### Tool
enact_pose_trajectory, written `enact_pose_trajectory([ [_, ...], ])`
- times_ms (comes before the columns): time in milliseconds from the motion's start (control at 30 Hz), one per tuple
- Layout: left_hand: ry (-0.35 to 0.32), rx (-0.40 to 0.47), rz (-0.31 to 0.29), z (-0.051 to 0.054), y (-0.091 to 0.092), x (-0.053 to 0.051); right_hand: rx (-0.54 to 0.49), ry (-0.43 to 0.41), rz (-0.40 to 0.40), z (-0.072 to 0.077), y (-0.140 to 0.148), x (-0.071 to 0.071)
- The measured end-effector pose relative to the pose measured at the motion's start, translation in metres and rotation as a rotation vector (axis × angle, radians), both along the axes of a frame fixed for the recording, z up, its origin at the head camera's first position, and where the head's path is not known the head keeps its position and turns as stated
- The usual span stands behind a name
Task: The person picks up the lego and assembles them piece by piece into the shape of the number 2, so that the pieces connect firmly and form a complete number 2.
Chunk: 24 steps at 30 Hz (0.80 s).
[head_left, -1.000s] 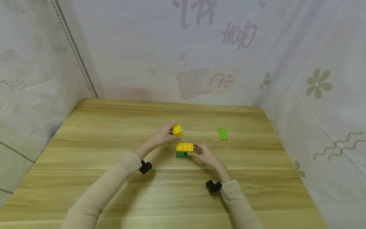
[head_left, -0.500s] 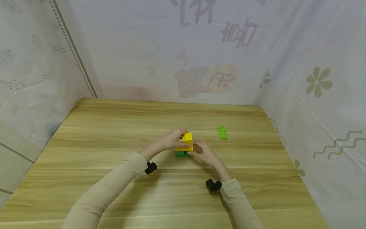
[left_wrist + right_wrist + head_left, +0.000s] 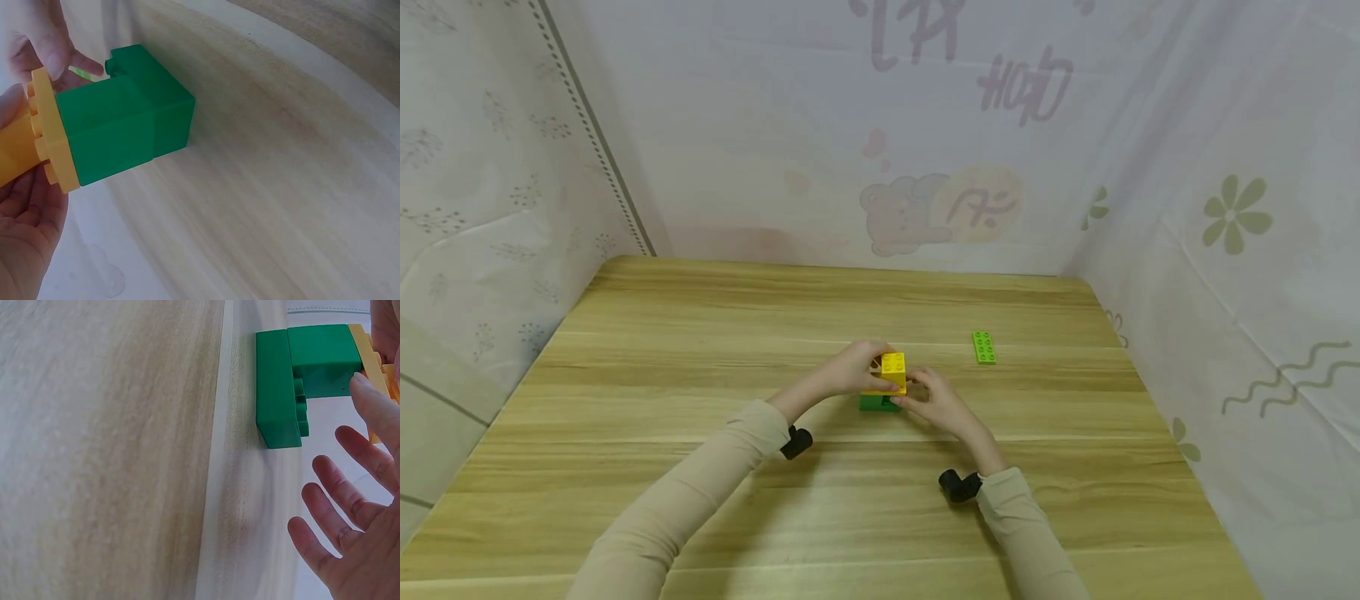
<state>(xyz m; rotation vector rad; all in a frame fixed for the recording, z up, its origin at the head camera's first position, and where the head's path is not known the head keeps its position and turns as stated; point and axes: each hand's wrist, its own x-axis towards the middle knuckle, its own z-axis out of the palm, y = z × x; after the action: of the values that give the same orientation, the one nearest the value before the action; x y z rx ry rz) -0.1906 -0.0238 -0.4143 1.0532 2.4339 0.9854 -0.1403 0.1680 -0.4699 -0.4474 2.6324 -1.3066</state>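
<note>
A small stack stands on the table: a long green brick (image 3: 275,394) at the bottom, a shorter green brick (image 3: 109,134) over one end of it, and a thin yellow plate (image 3: 55,137) on top. My left hand (image 3: 853,368) pinches a small yellow brick (image 3: 893,364) on the plate's studs, towards its right half in the head view. Whether the brick is fully seated is hard to tell. My right hand (image 3: 942,406) steadies the stack from the right, thumb and index finger at the yellow plate's end. Its other fingers are spread off the stack.
A light green studded plate (image 3: 984,348) lies on the wooden table (image 3: 737,308), behind and to the right of the stack. Printed cloth (image 3: 760,150) hangs behind the table and along its sides. Black wrist devices (image 3: 958,487) sit near both cuffs.
My left hand has moved right and slightly nearer with the yellow brick, from above the table beside the stack onto the yellow plate. The right hand has stayed at the stack.
</note>
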Motion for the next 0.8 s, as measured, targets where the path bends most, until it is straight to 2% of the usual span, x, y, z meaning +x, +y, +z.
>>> enact_pose_trajectory([
  [400, -0.041, 0.049, -0.015, -0.0087, -0.0009, 0.0017, -0.011, 0.006, 0.007, -0.0006, -0.0006, -0.0004],
  [633, -0.018, 0.042, -0.014, -0.0084, 0.0006, 0.0014, -0.021, -0.010, -0.006, 0.0000, -0.0027, -0.0011],
  [800, -0.031, 0.041, -0.007, -0.0091, 0.0007, 0.0022, -0.041, -0.040, 0.002, -0.0004, -0.0039, -0.0038],
])
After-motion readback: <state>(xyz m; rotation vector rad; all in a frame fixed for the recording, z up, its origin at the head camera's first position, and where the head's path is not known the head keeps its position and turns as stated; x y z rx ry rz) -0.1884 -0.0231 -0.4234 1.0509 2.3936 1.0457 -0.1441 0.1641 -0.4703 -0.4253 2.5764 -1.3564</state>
